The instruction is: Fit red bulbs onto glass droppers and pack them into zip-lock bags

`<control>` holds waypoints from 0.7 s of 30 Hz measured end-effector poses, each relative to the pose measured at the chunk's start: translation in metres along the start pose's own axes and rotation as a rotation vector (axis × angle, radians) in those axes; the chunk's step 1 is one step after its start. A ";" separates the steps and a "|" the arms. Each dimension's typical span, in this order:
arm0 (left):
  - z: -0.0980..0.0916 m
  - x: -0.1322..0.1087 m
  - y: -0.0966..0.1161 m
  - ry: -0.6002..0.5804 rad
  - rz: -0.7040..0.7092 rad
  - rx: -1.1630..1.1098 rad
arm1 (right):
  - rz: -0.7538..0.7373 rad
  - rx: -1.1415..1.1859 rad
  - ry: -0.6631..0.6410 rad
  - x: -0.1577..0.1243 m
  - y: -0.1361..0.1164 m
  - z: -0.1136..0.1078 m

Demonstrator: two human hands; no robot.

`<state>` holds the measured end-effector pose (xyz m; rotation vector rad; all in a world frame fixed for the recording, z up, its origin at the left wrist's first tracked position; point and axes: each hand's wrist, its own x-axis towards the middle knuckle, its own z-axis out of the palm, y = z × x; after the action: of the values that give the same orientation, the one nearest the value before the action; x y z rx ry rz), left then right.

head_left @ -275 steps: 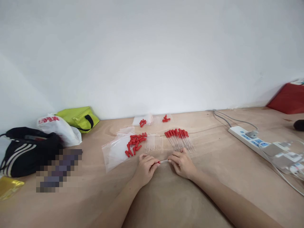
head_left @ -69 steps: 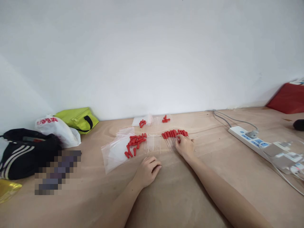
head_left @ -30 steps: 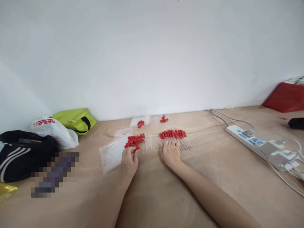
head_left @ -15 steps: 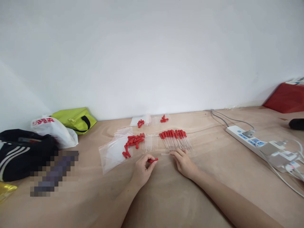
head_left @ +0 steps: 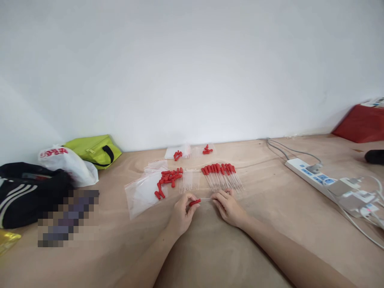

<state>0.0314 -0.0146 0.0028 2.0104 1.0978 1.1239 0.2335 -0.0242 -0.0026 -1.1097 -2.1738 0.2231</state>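
My left hand (head_left: 181, 214) pinches a red rubber dropper bulb (head_left: 195, 203) between thumb and fingers. Opposite it, my right hand (head_left: 228, 207) is closed on a thin clear dropper tube (head_left: 205, 199), whose end meets the bulb's open end; whether it sits inside I cannot tell. Just beyond my hands lies a row of droppers with red bulbs fitted (head_left: 218, 170). Several bare clear tubes (head_left: 189, 182) lie to their left, beside a heap of loose red bulbs (head_left: 171, 177).
Clear zip bags (head_left: 139, 196) lie left of the loose bulbs. Smaller bags with red bulbs (head_left: 177, 154) rest near the wall. A power strip (head_left: 310, 174) with plugs and cables is at right. A black bag (head_left: 36, 196), white plastic bag (head_left: 70, 166) and lime-green bag (head_left: 93, 150) stand left.
My right hand has moved left, bringing the tube's end up to the red bulb. My left hand has stayed nearly in place, still pinching the bulb.
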 end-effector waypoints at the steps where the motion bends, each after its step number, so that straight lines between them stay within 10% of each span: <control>1: -0.001 0.000 0.002 -0.007 0.019 0.022 | -0.008 -0.001 -0.008 0.000 0.000 0.000; 21: -0.007 0.002 0.014 -0.148 0.157 0.190 | -0.065 -0.117 0.004 0.003 0.000 -0.006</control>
<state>0.0311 -0.0194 0.0182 2.3220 1.0182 0.9584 0.2361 -0.0234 0.0034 -1.1005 -2.2396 0.0650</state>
